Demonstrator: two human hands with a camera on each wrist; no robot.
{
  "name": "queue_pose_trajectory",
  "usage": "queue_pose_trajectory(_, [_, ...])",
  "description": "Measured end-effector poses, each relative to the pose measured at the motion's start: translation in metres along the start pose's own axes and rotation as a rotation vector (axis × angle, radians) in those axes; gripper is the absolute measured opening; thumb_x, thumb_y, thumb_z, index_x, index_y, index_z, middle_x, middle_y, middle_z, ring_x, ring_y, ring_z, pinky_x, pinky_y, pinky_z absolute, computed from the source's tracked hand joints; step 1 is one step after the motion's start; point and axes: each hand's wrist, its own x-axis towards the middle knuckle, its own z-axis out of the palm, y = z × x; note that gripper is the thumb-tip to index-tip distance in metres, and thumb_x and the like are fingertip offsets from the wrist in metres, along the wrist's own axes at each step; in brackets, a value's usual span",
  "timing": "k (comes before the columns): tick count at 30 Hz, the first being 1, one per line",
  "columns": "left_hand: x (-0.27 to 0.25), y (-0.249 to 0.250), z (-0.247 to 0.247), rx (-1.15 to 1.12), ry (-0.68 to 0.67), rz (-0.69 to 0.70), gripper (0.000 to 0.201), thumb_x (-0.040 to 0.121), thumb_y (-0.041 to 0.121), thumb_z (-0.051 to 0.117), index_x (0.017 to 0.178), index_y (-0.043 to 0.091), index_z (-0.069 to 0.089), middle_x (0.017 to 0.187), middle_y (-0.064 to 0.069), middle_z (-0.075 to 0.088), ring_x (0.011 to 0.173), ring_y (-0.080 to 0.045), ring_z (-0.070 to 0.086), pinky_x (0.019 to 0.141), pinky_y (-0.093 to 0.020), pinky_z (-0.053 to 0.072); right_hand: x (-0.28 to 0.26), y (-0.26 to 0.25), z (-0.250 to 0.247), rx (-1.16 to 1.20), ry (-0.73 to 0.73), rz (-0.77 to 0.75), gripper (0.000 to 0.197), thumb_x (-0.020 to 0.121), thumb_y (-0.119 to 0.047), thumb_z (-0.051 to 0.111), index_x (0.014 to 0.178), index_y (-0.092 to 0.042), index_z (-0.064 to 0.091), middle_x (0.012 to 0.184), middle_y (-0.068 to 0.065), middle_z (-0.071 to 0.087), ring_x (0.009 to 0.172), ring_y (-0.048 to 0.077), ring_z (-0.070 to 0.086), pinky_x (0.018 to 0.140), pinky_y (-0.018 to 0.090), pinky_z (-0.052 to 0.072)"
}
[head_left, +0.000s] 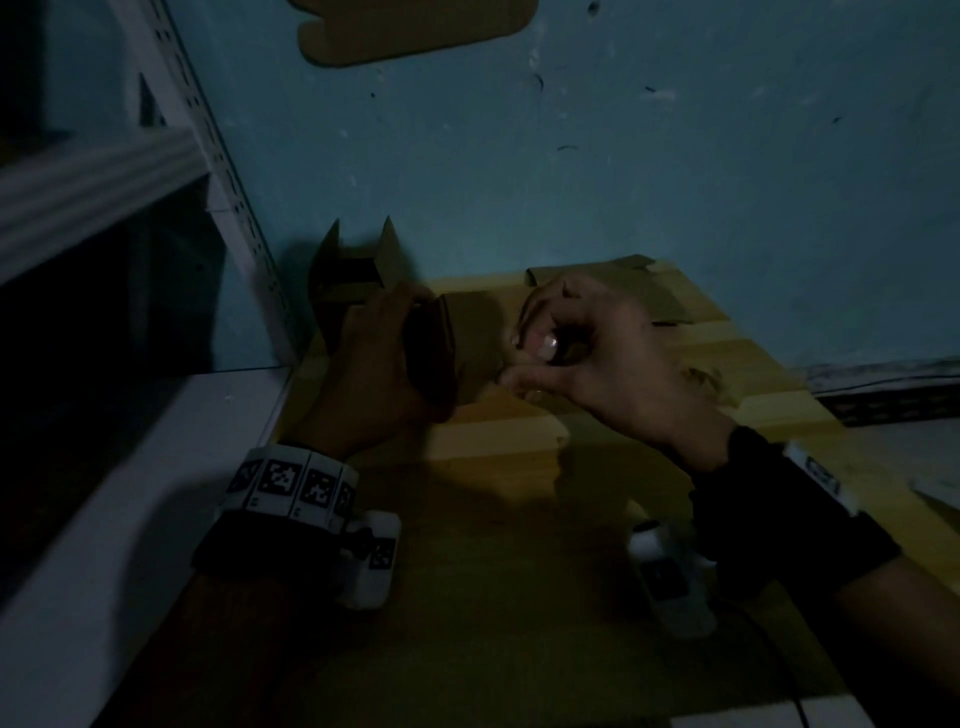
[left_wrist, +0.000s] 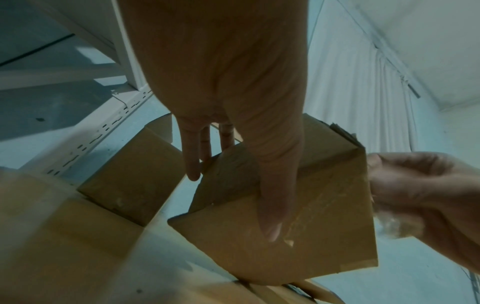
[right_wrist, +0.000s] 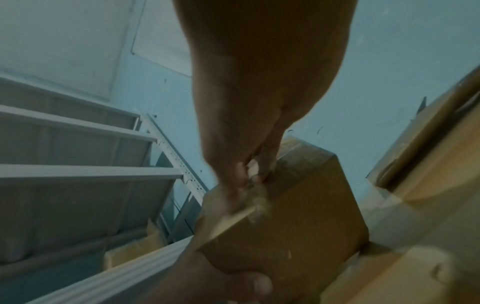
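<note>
Dim head view. Left hand (head_left: 374, 364) grips a small cardboard box (head_left: 470, 338) at centre frame, thumb laid flat down the near face and fingers wrapped round the far side, as the left wrist view shows clearly. Right hand (head_left: 608, 358) is just right of the box, thumb and fingertips pinched together on a translucent scrap (left_wrist: 389, 224) at the box's right edge. It looks like tape, but is too blurred to be sure. The box sits between the two hands over the far part of the wooden table (head_left: 519, 519); it is unclear whether it touches the tabletop. An open carton (head_left: 353, 275) stands behind the left hand, centre left, against the blue wall (head_left: 623, 156). Flat cardboard (head_left: 660, 296) lies on the table behind the right hand. A white shelf rack (head_left: 104, 171) fills the left edge of the frame. Both wrists wear dark bands.
</note>
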Motion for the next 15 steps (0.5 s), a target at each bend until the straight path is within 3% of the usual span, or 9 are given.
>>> queue_pose_trajectory(3, [-0.001, 0.0, -0.002, -0.055, 0.009, -0.019, 0.099, 0.036, 0.061, 0.079, 0.125, 0.031, 0.046, 0.126, 0.0, 0.054, 0.115, -0.031, 0.053, 0.092, -0.052, 0.048, 0.001, 0.006, 0.0, 0.123, 0.01, 0.043, 0.017, 0.075, -0.013, 0.087, 0.074, -0.008, 0.071, 0.098, 0.004, 0.064, 0.092, 0.018, 0.065, 0.073, 0.041, 0.059])
queue_pose_trajectory(6, [-0.002, 0.004, -0.004, -0.062, 0.026, -0.017, 0.098, 0.031, 0.06, 0.079, 0.119, 0.045, 0.04, 0.123, 0.003, 0.053, 0.112, -0.029, 0.053, 0.091, -0.046, 0.049, 0.001, 0.012, -0.002, 0.295, 0.036, 0.086, 0.012, 0.083, -0.004, 0.08, 0.076, 0.0, 0.072, 0.098, 0.009, 0.067, 0.088, 0.028, 0.067, 0.065, 0.039, 0.059])
queue_pose_trajectory(9, [-0.002, 0.004, -0.003, -0.077, 0.017, -0.017, 0.098, 0.034, 0.058, 0.082, 0.121, 0.04, 0.043, 0.123, 0.0, 0.054, 0.112, -0.029, 0.053, 0.089, -0.049, 0.05, 0.002, 0.015, -0.005, 0.32, 0.067, 0.075, 0.018, 0.086, -0.004, 0.078, 0.072, 0.004, 0.069, 0.092, 0.012, 0.07, 0.081, 0.027, 0.067, 0.06, 0.037, 0.056])
queue_pose_trajectory(12, [-0.001, 0.002, -0.003, -0.153, -0.001, -0.062, 0.085, 0.041, 0.051, 0.085, 0.114, 0.037, 0.045, 0.122, 0.001, 0.056, 0.113, -0.025, 0.054, 0.092, -0.045, 0.05, 0.002, 0.015, -0.009, 0.358, 0.072, 0.094, 0.023, 0.087, 0.002, 0.074, 0.067, 0.004, 0.063, 0.086, 0.014, 0.071, 0.076, 0.023, 0.068, 0.061, 0.034, 0.052])
queue_pose_trajectory(15, [-0.002, -0.003, -0.001, -0.202, -0.014, -0.07, 0.093, 0.046, 0.055, 0.089, 0.127, 0.028, 0.052, 0.128, -0.001, 0.058, 0.118, -0.03, 0.056, 0.09, -0.054, 0.052, 0.0, 0.017, -0.014, 0.389, 0.084, 0.131, 0.025, 0.088, 0.005, 0.07, 0.066, 0.0, 0.06, 0.08, 0.012, 0.07, 0.07, 0.024, 0.064, 0.058, 0.037, 0.051])
